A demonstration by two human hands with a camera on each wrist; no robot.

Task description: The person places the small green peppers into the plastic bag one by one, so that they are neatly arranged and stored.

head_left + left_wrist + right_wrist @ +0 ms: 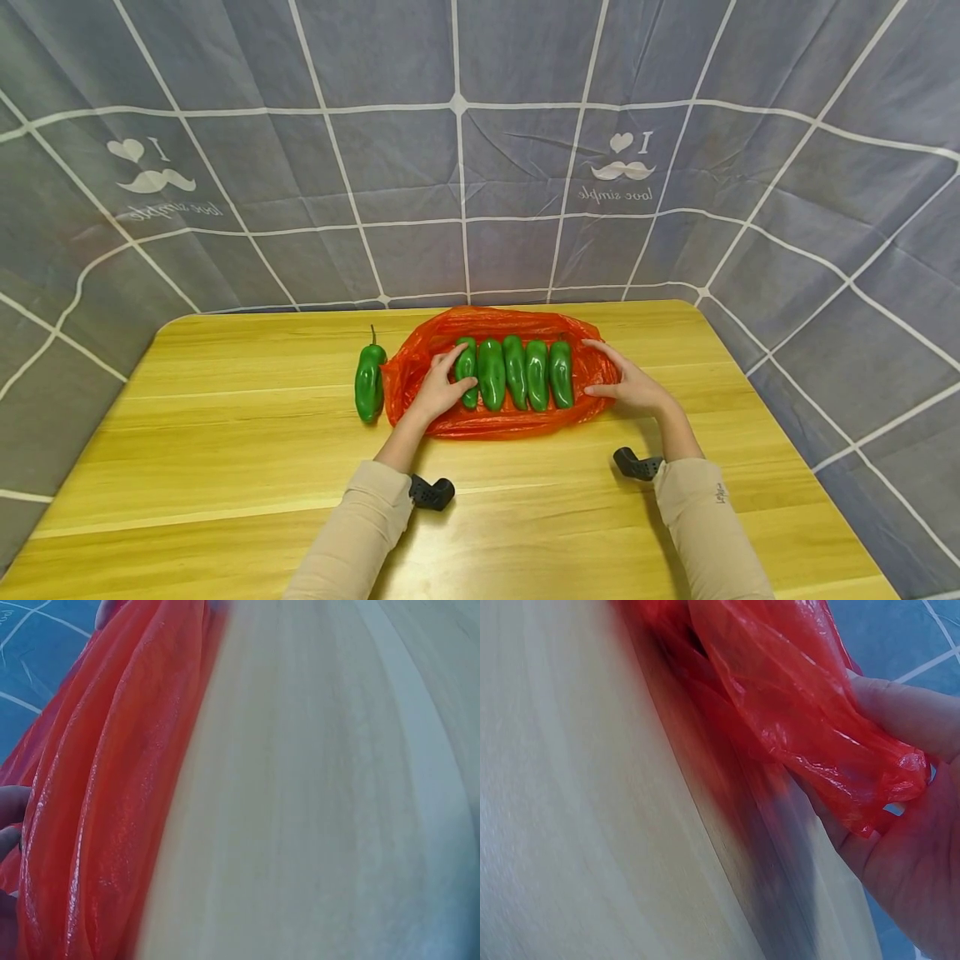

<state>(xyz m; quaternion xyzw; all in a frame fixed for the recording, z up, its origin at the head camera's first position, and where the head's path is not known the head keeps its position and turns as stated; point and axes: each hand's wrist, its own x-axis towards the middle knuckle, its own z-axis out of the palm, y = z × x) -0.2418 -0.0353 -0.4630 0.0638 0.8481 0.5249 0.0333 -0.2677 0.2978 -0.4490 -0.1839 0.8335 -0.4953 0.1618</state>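
A red plastic bag (525, 427) lies spread on the table with several green peppers (491, 375) in a row upon it. At the row's left end my left hand (437, 392) reaches over the bag's edge, its index finger and thumb touching the leftmost pepper (466, 367). My right hand (637, 387) is at the bag's right end, thumb and fingers spread either side of the gathered plastic, beside the rightmost pepper (561, 375). In the right wrist view, red film (810, 727) lies between thumb and fingers. Bag folds (112, 787) hide most of the left fingers in the left wrist view.
One more green pepper (369, 382) lies left of the bag, outside it, its stem pointing away. The wooden table (225, 467) stands against a grey-blue cloth (405, 167) with white lines. Black wrist devices (432, 493) show below both hands.
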